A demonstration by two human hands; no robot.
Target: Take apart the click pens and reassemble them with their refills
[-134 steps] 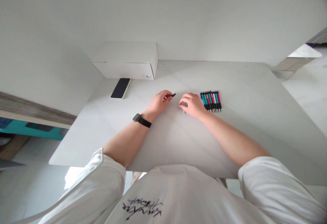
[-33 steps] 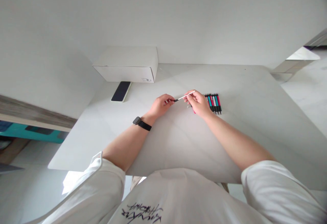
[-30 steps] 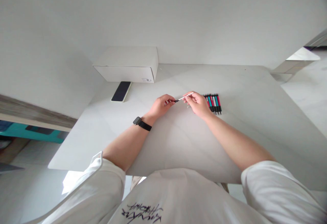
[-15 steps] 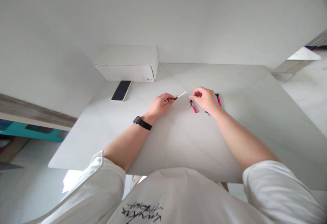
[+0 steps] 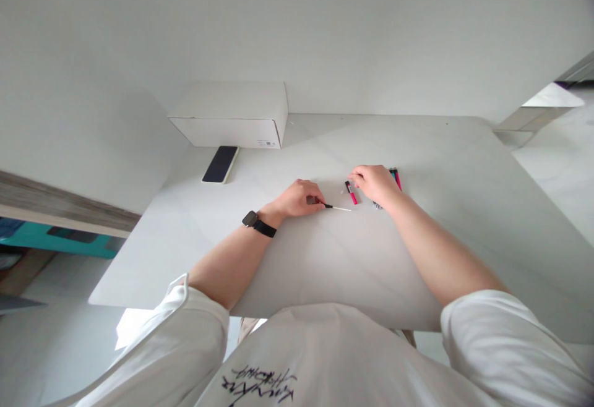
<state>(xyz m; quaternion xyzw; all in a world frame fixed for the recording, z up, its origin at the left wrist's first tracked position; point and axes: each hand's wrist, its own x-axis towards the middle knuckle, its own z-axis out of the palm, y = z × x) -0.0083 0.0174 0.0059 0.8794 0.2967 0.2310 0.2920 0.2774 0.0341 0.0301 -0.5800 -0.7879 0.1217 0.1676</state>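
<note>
My left hand, closed low over the table, grips a slim black-and-white stick; its thin white end points right and its other end is hidden in my fingers. My right hand is curled with the fingertips together just above a short pink-and-black marker lying on the table. Whether those fingertips hold anything is too small to see. Beyond my right hand lie several pink, teal and black pens, partly covered by it. Small thin metallic-looking pieces show under its wrist.
A white box stands against the wall at the back left of the white table. In front of it lies a phone in a pale case. A tiny pale bit sits left of the marker.
My left hand has moved down and right, and its stick now lies almost level near the tabletop instead of slanting upward. My right hand has dropped slightly, close to the marker's black end.
</note>
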